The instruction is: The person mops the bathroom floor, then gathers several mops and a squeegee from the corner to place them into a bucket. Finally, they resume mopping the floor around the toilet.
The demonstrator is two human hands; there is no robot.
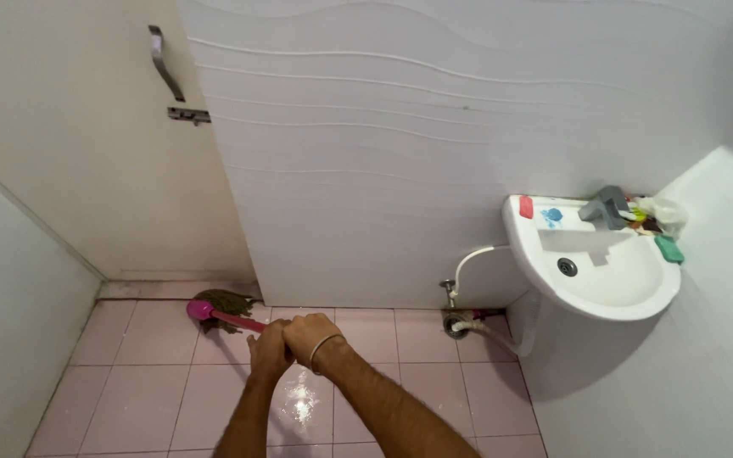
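from the head camera i look down at a pink tiled floor (142,399) with both forearms reaching forward. my left hand (268,352) is curled shut around the pink plastic handle of a long floor brush (235,321), and my right hand (310,337), with a thin metal bangle (322,349) at the wrist, is closed on the same handle just beside it, the two fists touching. the handle runs up and to the left from my hands, so the brush's dark bristled head (224,301) sits ahead of them, on the floor near the foot of the white wavy-panelled wall (400,153). the bristles look greenish brown, though at this size i can't be sure. a wet glint shows on the tile just below my hands. to the right, well apart from the brush, a white ceramic wash basin (629,284) hangs on the wall with a grey tap (604,208), a green soap bar (669,248) and a red block (526,207) on its rim. a white drain hose (489,331) curves beneath it. at upper left a metal door handle (163,68) sits on a cream door (69,153).
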